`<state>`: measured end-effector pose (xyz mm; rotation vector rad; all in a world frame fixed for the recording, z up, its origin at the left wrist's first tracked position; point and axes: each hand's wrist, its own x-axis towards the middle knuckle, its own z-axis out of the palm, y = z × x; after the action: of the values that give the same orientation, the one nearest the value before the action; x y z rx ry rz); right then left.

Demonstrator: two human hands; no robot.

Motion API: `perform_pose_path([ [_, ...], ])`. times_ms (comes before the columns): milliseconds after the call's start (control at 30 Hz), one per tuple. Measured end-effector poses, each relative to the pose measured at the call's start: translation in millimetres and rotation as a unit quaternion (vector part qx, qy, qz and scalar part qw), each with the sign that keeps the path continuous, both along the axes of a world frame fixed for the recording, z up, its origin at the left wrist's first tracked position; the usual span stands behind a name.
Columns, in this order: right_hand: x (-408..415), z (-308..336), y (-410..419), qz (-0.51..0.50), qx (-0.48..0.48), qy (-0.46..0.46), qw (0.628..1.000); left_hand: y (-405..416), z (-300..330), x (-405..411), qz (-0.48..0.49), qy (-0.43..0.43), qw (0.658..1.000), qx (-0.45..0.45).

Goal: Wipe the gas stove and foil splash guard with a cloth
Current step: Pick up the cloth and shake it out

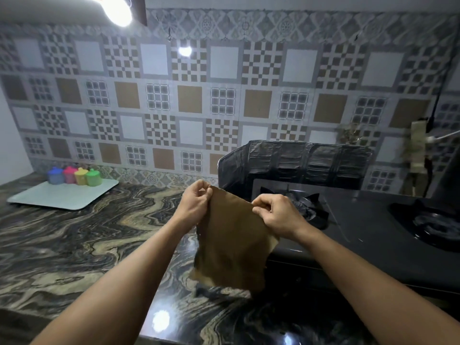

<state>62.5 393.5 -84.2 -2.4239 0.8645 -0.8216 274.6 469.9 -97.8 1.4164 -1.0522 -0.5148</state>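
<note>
Here, one cloth (231, 245) between two hands (left hand (195, 204), right hand (278, 215)).

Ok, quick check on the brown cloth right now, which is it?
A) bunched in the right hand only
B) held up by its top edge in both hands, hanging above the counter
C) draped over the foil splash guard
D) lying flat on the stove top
B: the left hand and right hand each pinch a top corner of the cloth, which hangs in front of the stove edge, not on it.
</note>
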Motion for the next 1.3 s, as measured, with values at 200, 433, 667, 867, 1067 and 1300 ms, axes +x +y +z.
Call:
perform_pose_path([
  [200,-1,39,-3,-0.010,0.066,-0.136,0.988,-4,18,-25,-0.010,0.015,0.999,-0.030],
  [433,-19,73,-12,-0.027,-0.010,-0.164,0.986,-19,25,-46,-0.165,-0.045,0.980,0.100],
  [667,-57,105,-50,-0.085,-0.035,-0.189,0.978,-57,45,-77,-0.228,0.054,0.968,0.091],
  [867,-102,133,-111,-0.184,0.001,-0.273,0.944,-105,43,-115,-0.302,0.025,0.934,0.191],
  [1067,-158,152,-172,-0.208,0.064,-0.221,0.951,-170,53,-150,-0.217,0.046,0.967,0.129],
  [1300,-227,142,-226,-0.198,0.066,-0.070,0.976,-236,109,-183,-0.167,-0.003,0.986,0.031],
])
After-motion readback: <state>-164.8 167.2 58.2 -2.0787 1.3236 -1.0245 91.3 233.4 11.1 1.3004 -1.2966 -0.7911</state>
